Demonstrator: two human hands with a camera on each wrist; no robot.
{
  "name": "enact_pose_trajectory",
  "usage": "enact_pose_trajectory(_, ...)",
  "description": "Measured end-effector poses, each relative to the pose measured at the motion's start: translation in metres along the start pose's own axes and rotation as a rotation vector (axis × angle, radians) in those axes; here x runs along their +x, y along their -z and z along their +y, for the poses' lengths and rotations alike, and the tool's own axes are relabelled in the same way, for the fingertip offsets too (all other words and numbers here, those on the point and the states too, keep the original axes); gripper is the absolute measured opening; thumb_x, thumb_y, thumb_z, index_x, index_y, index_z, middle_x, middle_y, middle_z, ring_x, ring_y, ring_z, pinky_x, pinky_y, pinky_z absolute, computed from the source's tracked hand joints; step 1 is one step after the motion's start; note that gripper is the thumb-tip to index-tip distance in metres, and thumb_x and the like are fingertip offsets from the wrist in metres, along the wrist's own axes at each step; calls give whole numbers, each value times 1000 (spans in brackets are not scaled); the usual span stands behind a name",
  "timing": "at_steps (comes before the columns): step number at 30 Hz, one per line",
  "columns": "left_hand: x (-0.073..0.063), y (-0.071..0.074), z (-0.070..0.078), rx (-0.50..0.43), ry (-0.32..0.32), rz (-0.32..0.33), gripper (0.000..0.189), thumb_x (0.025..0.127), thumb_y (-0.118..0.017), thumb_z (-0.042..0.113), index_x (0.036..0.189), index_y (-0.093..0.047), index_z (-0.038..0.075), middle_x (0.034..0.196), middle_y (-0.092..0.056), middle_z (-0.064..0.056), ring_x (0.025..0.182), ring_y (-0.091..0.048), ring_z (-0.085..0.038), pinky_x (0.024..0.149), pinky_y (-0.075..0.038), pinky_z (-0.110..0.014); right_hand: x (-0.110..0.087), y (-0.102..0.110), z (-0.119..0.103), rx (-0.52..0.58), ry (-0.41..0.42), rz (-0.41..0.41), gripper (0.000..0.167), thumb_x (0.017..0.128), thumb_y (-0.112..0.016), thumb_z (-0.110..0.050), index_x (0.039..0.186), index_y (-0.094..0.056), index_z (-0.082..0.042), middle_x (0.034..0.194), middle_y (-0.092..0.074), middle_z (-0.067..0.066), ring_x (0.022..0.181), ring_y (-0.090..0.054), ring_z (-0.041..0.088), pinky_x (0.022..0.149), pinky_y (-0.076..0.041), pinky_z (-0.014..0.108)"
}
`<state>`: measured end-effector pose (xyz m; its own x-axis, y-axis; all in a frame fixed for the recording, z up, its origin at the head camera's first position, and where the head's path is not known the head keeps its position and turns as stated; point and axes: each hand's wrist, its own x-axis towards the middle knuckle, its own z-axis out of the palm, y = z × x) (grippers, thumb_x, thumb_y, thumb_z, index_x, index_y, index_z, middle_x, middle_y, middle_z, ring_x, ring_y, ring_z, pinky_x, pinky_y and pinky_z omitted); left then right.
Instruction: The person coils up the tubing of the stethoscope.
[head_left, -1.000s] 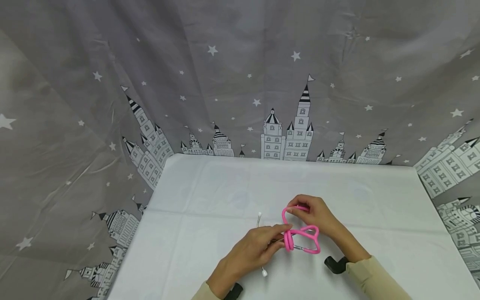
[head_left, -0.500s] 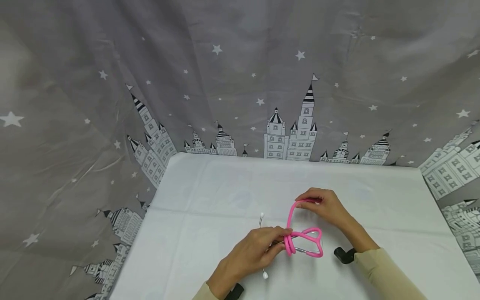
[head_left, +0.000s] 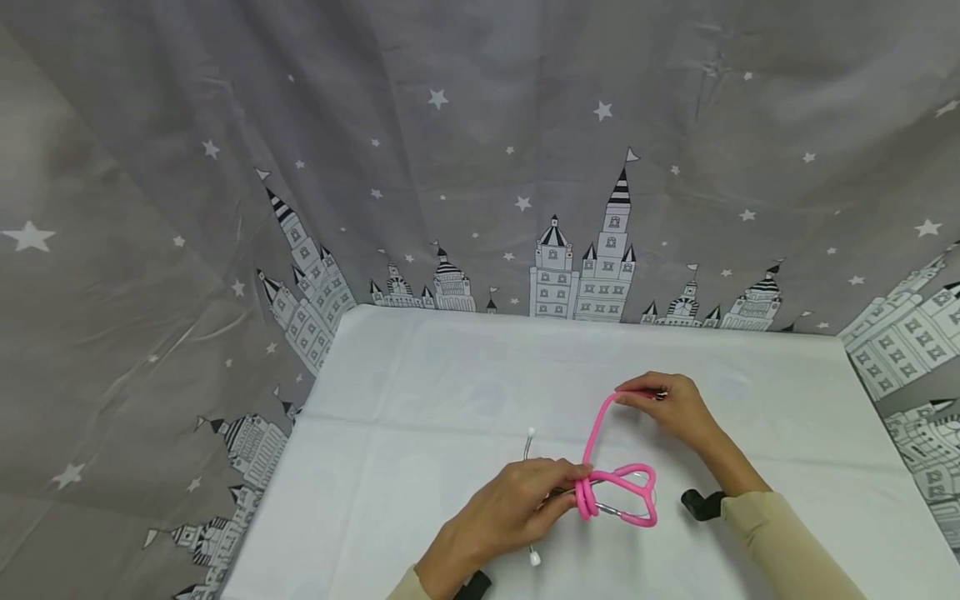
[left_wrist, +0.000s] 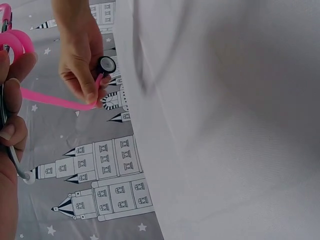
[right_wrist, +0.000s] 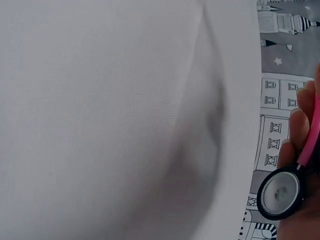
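From the left hand (head_left: 517,504), pinching at its coils (head_left: 588,500), to the right hand (head_left: 675,408), pinching tubing (head_left: 597,426) near the chestpiece (right_wrist: 281,194), I see the pink stethoscope (head_left: 611,477): probably light, soft-tubed; I'd grip the coils.

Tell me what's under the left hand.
Metal ear tubes run under the left hand; white ear tips show past its far and near edges. The left wrist view shows part of one tube; the rest, within the palm, is covered.
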<state>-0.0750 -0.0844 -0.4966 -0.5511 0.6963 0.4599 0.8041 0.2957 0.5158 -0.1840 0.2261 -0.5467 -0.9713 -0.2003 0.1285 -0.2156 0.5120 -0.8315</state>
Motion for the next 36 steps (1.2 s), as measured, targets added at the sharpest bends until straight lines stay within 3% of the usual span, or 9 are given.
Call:
enact_pose_trajectory(8,0,0,1,3,-23,11,30,103,-74,13,132,-67,10,116,-81,4,99,-74,2,90,-54,-7,-4,6,19,-101,-76,26,18,94,-86,-33,107,-86,-21,107,-83,4,90,-64,0,75,-51,20)
enact_pose_trajectory(17,1,2,-2,-14,4,24,27,103,-73,13,129,-67,9,113,-81,4,96,-74,4,86,-52,-5,-15,7,35,-199,-142,20,20,92,-87,-40,102,-86,-22,103,-82,2,82,-54,12,70,-43,25)
enact_pose_trajectory(23,1,7,-7,-21,20,51,23,103,-74,12,125,-69,9,113,-81,4,93,-74,3,85,-54,-6,-26,6,39,-215,-148,9,18,93,-86,-39,102,-86,-23,100,-81,0,82,-53,12,69,-43,25)
enact_pose_trajectory(30,1,13,-12,-82,85,71,25,103,-74,12,127,-70,7,118,-81,-1,99,-78,-2,88,-56,-8,-41,3,38,-228,-140,-22,13,92,-87,-36,100,-85,-25,99,-79,-3,86,-56,11,74,-46,26)
enact_pose_trajectory(36,1,20,-17,-37,103,106,27,102,-75,12,128,-67,9,119,-82,-1,95,-77,-2,86,-56,-9,-54,-2,33,-234,-101,-44,8,92,-88,-32,94,-81,-28,91,-76,-11,86,-58,6,78,-50,26)
